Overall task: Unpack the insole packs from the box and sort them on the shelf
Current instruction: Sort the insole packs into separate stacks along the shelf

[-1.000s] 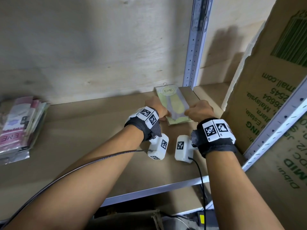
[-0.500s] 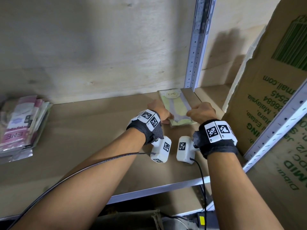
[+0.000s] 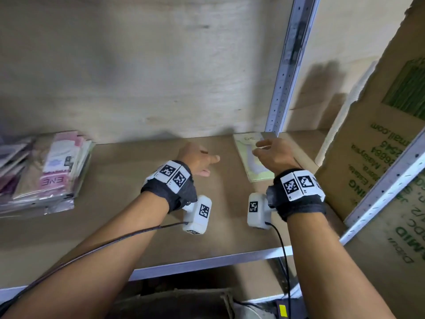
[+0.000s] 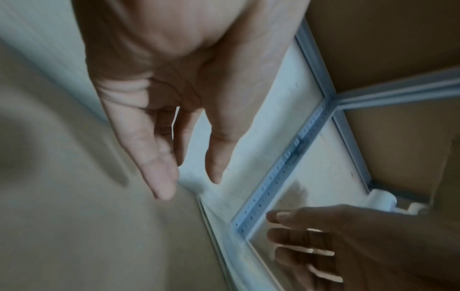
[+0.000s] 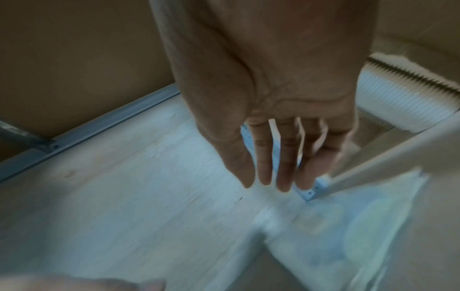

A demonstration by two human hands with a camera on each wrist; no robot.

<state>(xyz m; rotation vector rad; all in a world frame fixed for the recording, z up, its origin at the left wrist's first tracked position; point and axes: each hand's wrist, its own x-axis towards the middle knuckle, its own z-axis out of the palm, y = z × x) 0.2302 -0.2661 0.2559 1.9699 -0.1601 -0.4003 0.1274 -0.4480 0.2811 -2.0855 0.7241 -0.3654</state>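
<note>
Plywood backs a brown shelf (image 3: 115,226) with a pale metal front edge, and a perforated upright (image 3: 284,72) rises at its back right. At that back right corner, just in front of the upright, a green pack (image 3: 247,157) lies flat, its "ENE" header toward the back wall. The right hand (image 3: 273,154) hovers over the pack's right part with fingers straight and loosely spread, holding nothing; the right wrist view shows the fingers (image 5: 283,173) pointing down, apart from the blurred pack (image 5: 348,232) below. The left hand (image 3: 197,161) is left of the pack, clear of it, over bare board, with fingers relaxed and parted and thumb pointing toward the pack; the left wrist view shows its palm (image 4: 174,78) empty. At the shelf's left edge sits a stack (image 3: 46,173) of pink and white packs, well apart from the green one. To the right of the shelf stands a cardboard box (image 3: 379,157) with green print, its flap raised beside the pack. Both wrists carry black bands with white marker blocks and cabled cameras.
</note>
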